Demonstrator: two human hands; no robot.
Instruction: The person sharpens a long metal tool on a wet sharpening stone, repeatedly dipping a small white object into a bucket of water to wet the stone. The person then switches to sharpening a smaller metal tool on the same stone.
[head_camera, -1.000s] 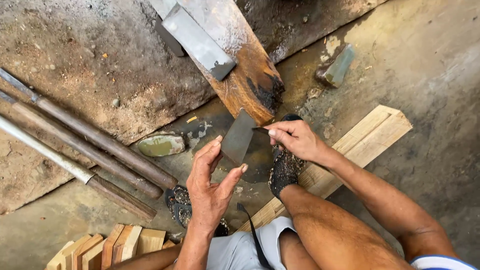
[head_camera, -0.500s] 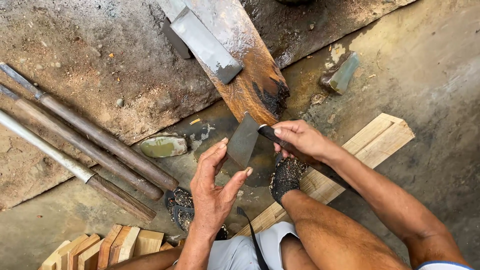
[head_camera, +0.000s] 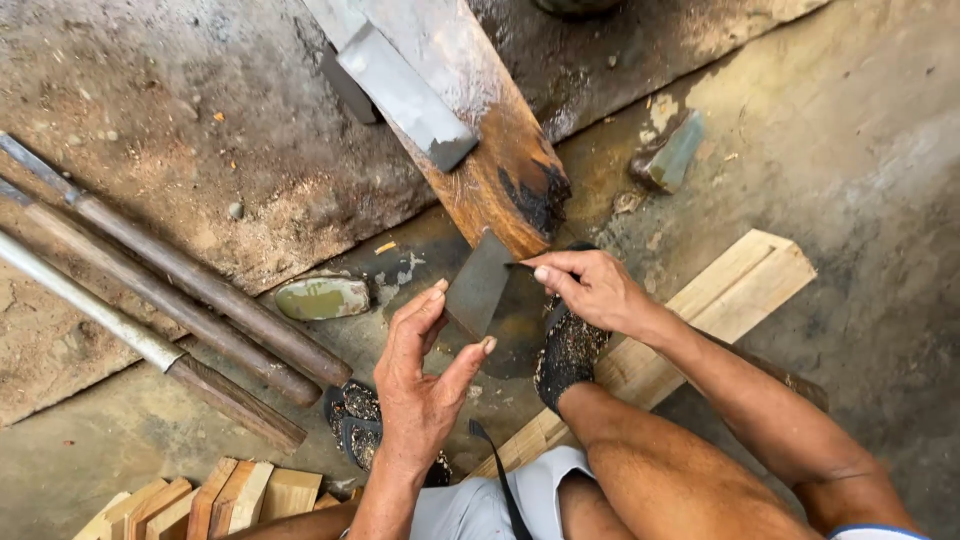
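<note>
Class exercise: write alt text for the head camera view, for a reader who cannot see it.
A person's two bare hands work a flat dark blade at the charred end of a sloping wooden plank: the right hand grips it, the left hand steadies its lower edge. Long-handled tools lie to the left on the dirty floor.

The concrete floor (head_camera: 850, 130) carries three poles (head_camera: 180, 300) left of the left hand (head_camera: 425, 385), a greenish stone (head_camera: 322, 298) beside it, a plank (head_camera: 690, 320) under the right hand (head_camera: 590, 290), and wood blocks (head_camera: 215, 500) below.
</note>
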